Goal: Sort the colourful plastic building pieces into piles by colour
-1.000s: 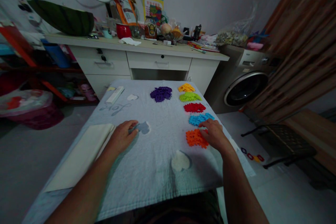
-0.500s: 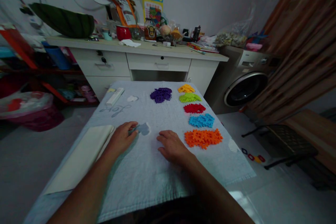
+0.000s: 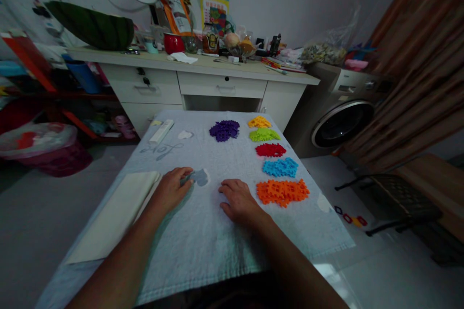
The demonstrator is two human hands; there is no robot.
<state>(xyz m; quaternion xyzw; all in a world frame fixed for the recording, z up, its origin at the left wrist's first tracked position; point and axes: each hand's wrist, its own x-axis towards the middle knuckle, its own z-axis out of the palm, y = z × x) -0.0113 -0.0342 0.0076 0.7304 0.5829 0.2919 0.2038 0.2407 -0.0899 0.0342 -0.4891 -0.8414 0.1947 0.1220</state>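
My left hand lies flat on the pale towel-covered table, its fingertips touching a grey patch on the cloth. My right hand rests palm down beside it, fingers spread, holding nothing. To the right runs a row of piled plastic interlocking pieces: orange nearest my right hand, then blue, red, green and yellow. A purple pile sits further left at the far end.
A folded cream cloth lies at the table's left edge, a white tube at the far left. Beyond stand a cluttered white desk and a washing machine. Coloured links lie on the floor at right.
My right hand left the orange pile and moved left to rest on the cloth near my left hand. The orange pile now lies uncovered and spread wider. The left hand stayed put.
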